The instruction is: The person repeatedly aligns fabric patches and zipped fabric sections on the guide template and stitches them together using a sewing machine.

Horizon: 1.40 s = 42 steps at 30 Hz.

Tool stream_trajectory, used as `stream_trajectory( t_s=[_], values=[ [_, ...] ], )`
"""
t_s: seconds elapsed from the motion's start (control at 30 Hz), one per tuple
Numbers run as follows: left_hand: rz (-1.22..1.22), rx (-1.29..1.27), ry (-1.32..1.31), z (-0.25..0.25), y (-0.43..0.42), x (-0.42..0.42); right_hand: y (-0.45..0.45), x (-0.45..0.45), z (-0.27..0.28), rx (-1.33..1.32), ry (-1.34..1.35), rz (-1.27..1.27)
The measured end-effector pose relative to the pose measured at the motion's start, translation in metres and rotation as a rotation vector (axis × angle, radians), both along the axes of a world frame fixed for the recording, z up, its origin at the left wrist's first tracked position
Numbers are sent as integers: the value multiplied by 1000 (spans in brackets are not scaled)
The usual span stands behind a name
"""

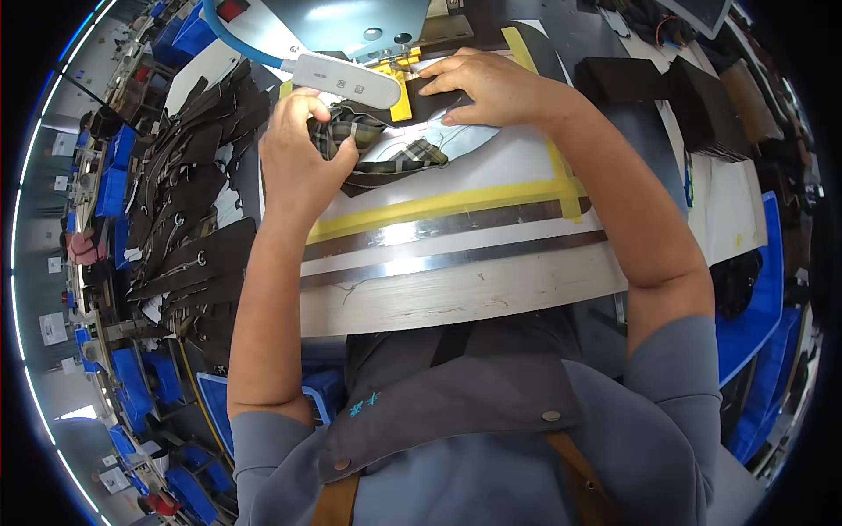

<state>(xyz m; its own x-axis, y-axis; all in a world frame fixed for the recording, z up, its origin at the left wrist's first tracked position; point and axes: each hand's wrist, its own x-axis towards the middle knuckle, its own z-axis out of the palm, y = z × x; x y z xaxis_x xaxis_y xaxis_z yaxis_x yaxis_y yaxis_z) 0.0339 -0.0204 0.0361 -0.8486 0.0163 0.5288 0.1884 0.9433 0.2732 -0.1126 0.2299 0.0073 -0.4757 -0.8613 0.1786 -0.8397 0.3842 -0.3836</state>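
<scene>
A dark garment piece with green plaid fabric (412, 158) and a white lining (474, 140) lies on the white work surface under the sewing machine (351, 26). My left hand (307, 145) grips the bunched plaid fabric at its left side, thumb and fingers curled round it. My right hand (491, 88) lies palm down on the dark cloth and lining, fingers spread, just right of the yellow guide (401, 101). A white lamp head (346, 79) on a blue flexible arm hangs between the hands and hides part of the needle area.
Dark cut pieces with metal clips (184, 210) are heaped on the left. Stacked black pieces (710, 110) stand at the right, beyond my right forearm. Yellow tape (438, 202) borders the white surface. A blue bin (767, 289) is at the far right.
</scene>
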Motion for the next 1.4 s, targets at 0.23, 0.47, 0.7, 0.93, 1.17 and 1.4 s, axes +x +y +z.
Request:
stream_trajectory(
  t_s=[0.23,0.47,0.7,0.93,1.17,1.4],
  values=[
    [161,-3,-399,22,-12,-12,4,0,-3,-165,-22,3],
    [55,-295,-97,17,9,40,33,40,4,-387,65,38],
    [-71,-608,41,5,37,80,58,72,9,-365,490,-32],
    [-134,-501,94,-9,33,82,62,70,-1,-330,556,-76],
    [-21,-494,155,0,36,87,63,68,1,-323,567,-104],
    [-55,-467,202,-5,34,84,69,69,8,-345,504,-127]
  ],
)
